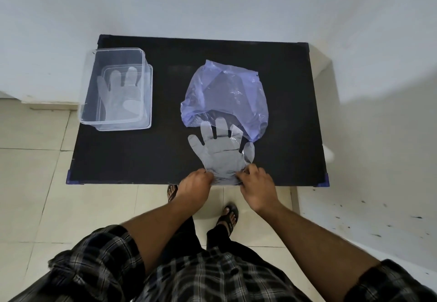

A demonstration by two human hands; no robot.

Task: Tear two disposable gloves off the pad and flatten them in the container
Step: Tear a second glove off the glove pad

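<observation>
At the near edge of the black table (146, 155), both hands are pinching the cuff of the glove pad (221, 151). The left hand (195, 184) is gripping the cuff's left corner with its fingers curled tight on the clear plastic, and the right hand (256, 183) is gripping the right corner the same way, thumb and fingers pressed together on the film. Between the two sets of fingertips the cuff is bunching into small creases. Beyond the fingers, the pad is lying flat on the table with its five glove fingers pointing away from the person, and their tips are reaching under the lower edge of a crumpled purple plastic bag (224, 93). Whether the fingers are holding one sheet or several, I cannot tell. Far to the left of the left hand and further back, a clear plastic container (91, 103) is sitting at the table's left edge, and one torn glove (123, 93) is lying flat on its bottom, fingers pointing away. Below the wrists, checked shirt sleeves (99, 261) are rolled up above the forearms.
</observation>
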